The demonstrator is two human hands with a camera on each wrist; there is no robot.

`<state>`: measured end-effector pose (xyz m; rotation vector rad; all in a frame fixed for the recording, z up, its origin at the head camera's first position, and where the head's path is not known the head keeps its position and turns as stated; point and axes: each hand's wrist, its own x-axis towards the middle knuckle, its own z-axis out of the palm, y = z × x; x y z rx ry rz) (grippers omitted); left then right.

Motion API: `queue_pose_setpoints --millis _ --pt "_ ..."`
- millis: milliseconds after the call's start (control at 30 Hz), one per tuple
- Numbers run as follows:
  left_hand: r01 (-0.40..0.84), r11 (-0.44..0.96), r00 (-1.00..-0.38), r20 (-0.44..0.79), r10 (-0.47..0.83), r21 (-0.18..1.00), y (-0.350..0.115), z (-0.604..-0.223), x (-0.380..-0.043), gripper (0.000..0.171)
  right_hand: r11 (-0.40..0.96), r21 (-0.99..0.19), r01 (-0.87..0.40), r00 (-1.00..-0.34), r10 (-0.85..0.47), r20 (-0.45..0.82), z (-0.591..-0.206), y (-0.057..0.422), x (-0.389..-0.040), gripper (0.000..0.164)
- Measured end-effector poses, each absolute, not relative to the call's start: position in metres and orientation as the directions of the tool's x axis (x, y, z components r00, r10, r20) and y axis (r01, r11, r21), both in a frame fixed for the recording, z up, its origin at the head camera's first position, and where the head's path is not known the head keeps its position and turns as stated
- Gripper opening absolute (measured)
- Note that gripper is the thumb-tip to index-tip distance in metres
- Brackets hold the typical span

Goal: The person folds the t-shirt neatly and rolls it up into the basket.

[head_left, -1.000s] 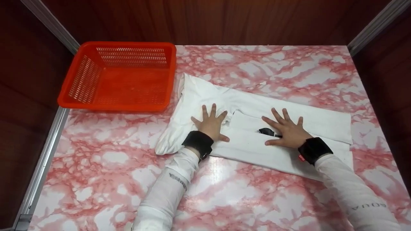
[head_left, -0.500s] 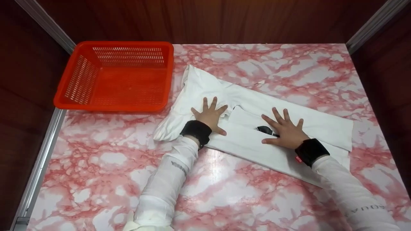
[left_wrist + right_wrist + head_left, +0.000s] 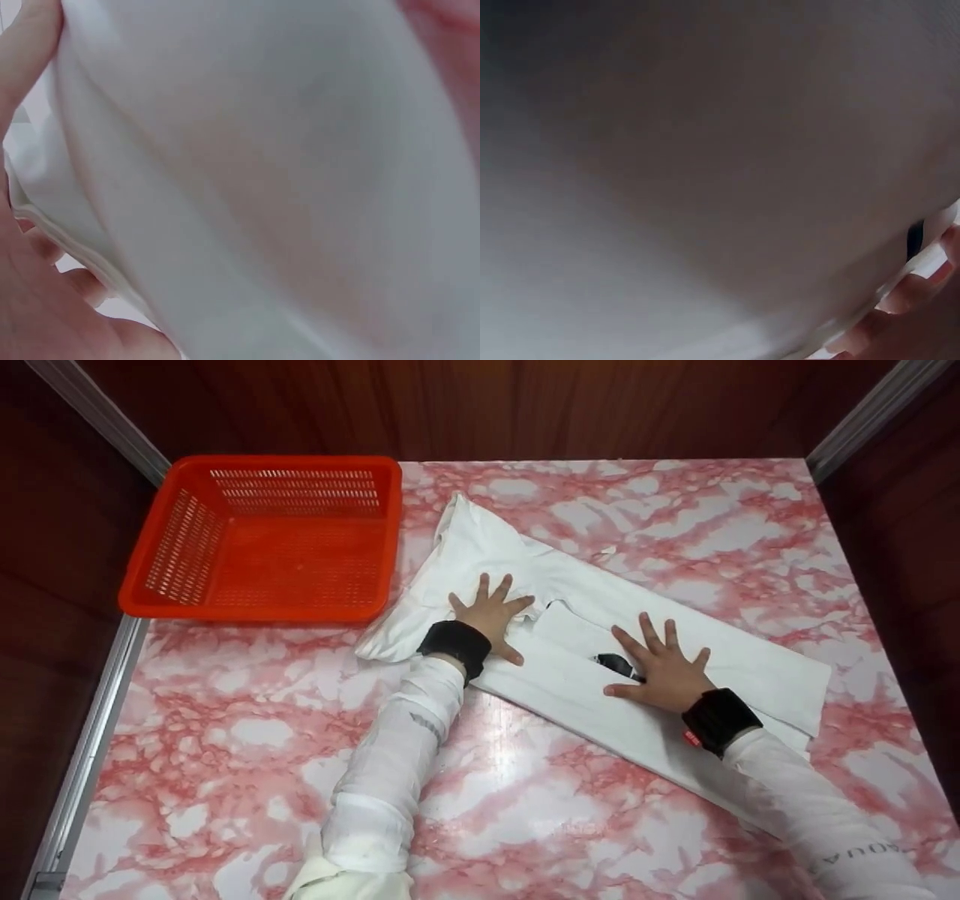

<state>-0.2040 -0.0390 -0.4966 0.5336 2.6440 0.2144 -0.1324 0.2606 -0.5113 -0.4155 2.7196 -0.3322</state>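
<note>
A white garment [image 3: 765,667], which looks like a T-shirt, lies with its sides folded inward into a long slanting strip. A bit of black print [image 3: 615,664] shows between the folded sides. My left hand [image 3: 491,619] rests with spread fingers on the wider, creased left end. Flat on the right half lies my right hand [image 3: 667,675], its fingers spread beside the print. In the left wrist view, white cloth [image 3: 247,165] fills most of the picture, with part of the hand at the left edge. The right wrist view is mostly blurred, shaded cloth [image 3: 667,187].
An orange-red plastic basket [image 3: 394,547] with slotted walls stands at the back left, close to the garment's left end. The tabletop [image 3: 247,780] has a red and white marbled pattern. Dark wooden panels [image 3: 487,409] enclose its back and sides.
The garment has turned clockwise on the table: its left end moved away from me, its right end towards me. My left hand slid forward with it; my right hand shifted slightly nearer and left.
</note>
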Motion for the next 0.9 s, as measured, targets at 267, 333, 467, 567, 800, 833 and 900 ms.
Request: queue_pose_setpoints --millis 267,333,467,567,800,833,900 --pt "0.373 0.899 -0.806 -0.399 0.437 0.23 -0.041 -0.494 -0.215 0.105 0.945 -0.249 -0.214 -0.91 -0.285 -0.302 -0.513 0.252 -0.124 0.095" --pt "0.381 0.894 -0.801 -0.399 0.446 0.234 -0.042 -0.493 -0.218 0.105 0.947 -0.247 -0.208 -0.913 -0.278 -0.297 -0.513 0.25 -0.122 0.095" --pt "0.398 0.883 -0.792 -0.393 0.467 0.249 -0.044 -0.492 -0.224 0.105 0.953 -0.241 -0.184 -0.916 -0.255 -0.309 -0.514 0.246 -0.122 0.096" --pt "0.414 0.871 -0.784 -0.383 0.488 0.265 -0.045 -0.49 -0.228 0.103 0.957 -0.241 -0.16 -0.918 -0.234 -0.319 -0.513 0.243 -0.121 0.097" --pt "0.452 0.852 -0.762 -0.384 0.522 0.263 -0.046 -0.487 -0.238 0.104 0.962 -0.242 -0.122 -0.923 -0.2 -0.33 -0.513 0.237 -0.121 0.098" --pt "0.458 0.849 -0.758 -0.383 0.528 0.265 -0.046 -0.487 -0.239 0.104 0.962 -0.244 -0.119 -0.922 -0.198 -0.331 -0.513 0.237 -0.12 0.098" --pt "0.466 0.841 -0.751 -0.38 0.54 0.273 -0.047 -0.486 -0.24 0.104 0.962 -0.25 -0.112 -0.921 -0.194 -0.337 -0.512 0.236 -0.12 0.098"
